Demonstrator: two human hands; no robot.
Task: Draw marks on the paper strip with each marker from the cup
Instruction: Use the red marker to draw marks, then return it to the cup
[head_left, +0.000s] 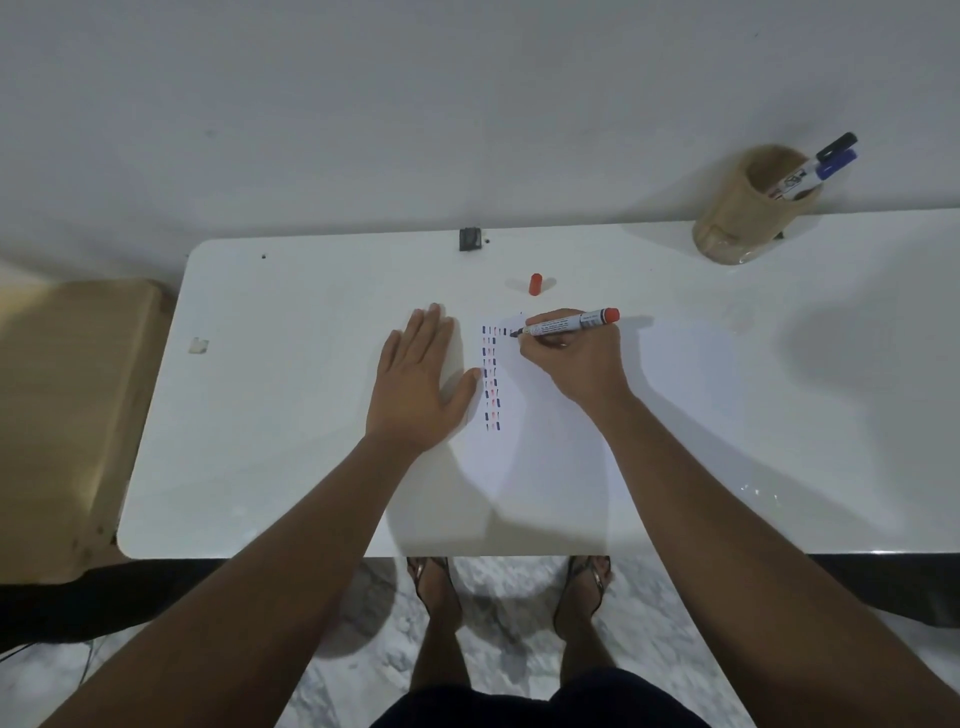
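Observation:
A white paper strip lies lengthwise on the white table, with columns of short blue and red marks down its left side. My right hand grips a red marker with its tip touching the strip's far end. The marker's red cap stands alone just beyond the strip. My left hand rests flat, fingers spread, on the table at the strip's left edge. A tan cup at the back right holds a black marker and a blue marker.
A small black object sits at the table's back edge against the white wall. A small white scrap lies on the left of the table. A tan wooden surface stands to the left. My sandalled feet show below the front edge.

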